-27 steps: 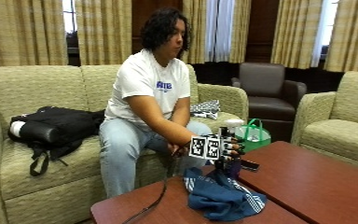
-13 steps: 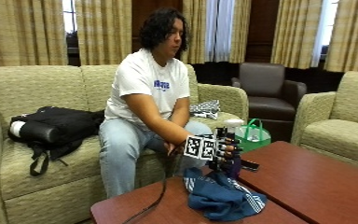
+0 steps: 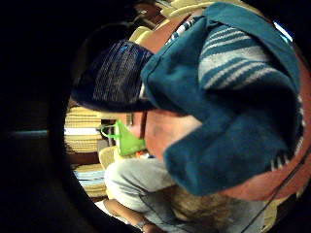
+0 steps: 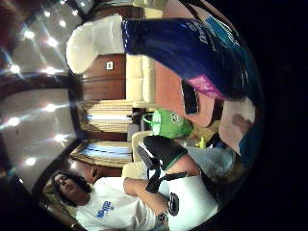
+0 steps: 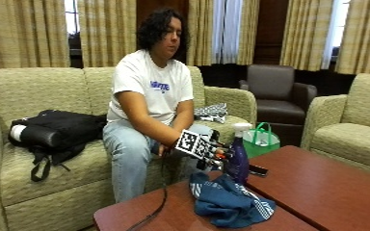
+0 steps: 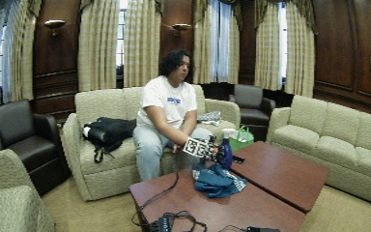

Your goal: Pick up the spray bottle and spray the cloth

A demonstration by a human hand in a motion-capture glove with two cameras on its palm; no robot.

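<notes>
Sitting on a sofa (image 5: 57, 96), a person is seen behind a brown surface (image 5: 326, 187). The gloved right hand (image 5: 214, 155) is held out over the near edge of the surface. A bottle (image 5: 238, 161) is held in the grip, with the fingers curled round its dark blue body. The bottle is kept upright, and its white spray top (image 5: 242, 128) is at the top. In the thumb side palm view the bottle (image 4: 192, 53) is seen very close to the palm, with a pink label on its side.

A blue cloth (image 5: 230, 202) with pale stripes is lying bunched up on the surface, just below and in front of the bottle. In the little finger side palm view the cloth (image 3: 243, 97) fills much of the picture. Whether the bottle's bottom is touching the cloth cannot be told.

A small black thing (image 5: 257, 170) is lying on the surface just behind the bottle. A green bag (image 5: 260, 140) is seen past the surface, by the sofa. A black bag (image 5: 57, 132) is lying on the sofa beside the person.
</notes>
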